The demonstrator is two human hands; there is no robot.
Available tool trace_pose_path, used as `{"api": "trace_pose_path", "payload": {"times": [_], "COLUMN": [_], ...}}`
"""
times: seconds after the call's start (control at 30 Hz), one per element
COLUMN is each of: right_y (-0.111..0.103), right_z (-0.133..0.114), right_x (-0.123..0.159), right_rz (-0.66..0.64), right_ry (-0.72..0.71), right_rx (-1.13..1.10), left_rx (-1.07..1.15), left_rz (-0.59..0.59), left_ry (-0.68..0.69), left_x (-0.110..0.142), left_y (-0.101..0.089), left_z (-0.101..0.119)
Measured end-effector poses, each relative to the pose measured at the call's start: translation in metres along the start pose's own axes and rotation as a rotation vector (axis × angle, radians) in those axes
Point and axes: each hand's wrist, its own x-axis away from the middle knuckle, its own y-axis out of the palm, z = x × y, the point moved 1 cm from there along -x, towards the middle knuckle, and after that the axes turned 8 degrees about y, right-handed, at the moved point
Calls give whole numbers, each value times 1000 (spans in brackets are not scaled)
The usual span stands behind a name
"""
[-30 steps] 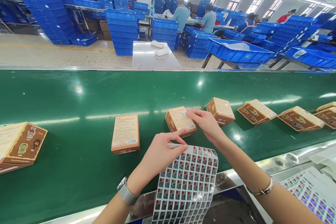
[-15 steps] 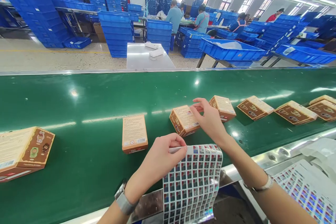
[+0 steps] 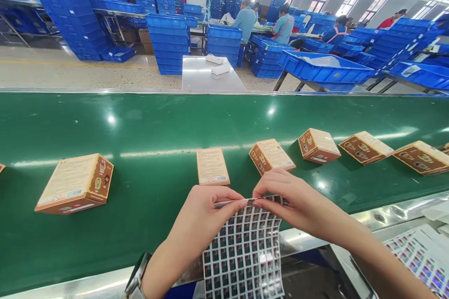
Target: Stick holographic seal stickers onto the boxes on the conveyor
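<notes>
My left hand (image 3: 199, 222) pinches the top edge of a sticker sheet (image 3: 243, 254) that hangs over the near rail of the green conveyor belt (image 3: 140, 121). My right hand (image 3: 294, 201) is closed in a pinch on the same top edge, fingers on the stickers. Just beyond my hands lie small brown boxes: one flat box (image 3: 212, 166) ahead of my left hand, another box (image 3: 271, 155) ahead of my right hand. More boxes (image 3: 318, 145) trail to the right, and a larger box (image 3: 75, 183) lies at the left.
A second sticker sheet (image 3: 421, 257) lies at the lower right beside the metal rail (image 3: 386, 210). Beyond the belt stand a small steel table (image 3: 210, 77), stacks of blue crates (image 3: 168, 42) and several seated workers (image 3: 245, 18).
My right hand came back from the box on the belt to the top of the sticker sheet. The boxes have shifted right in view; a box entered at the left.
</notes>
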Motion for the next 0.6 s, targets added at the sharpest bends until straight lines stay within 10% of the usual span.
{"api": "trace_pose_path", "payload": {"times": [0.43,0.6], "right_y": [23,24], "right_z": [-25,-4], "right_x": [5,-15], "right_rz": [352,413], "right_ry": [-385,50], "right_rx": [476,-150], "left_rx": [7,-159], "left_rz": [68,60], "left_ry": [-43,7], "left_x": [7,10], "left_y": [-14,-27], "left_z": [-4,-8]}}
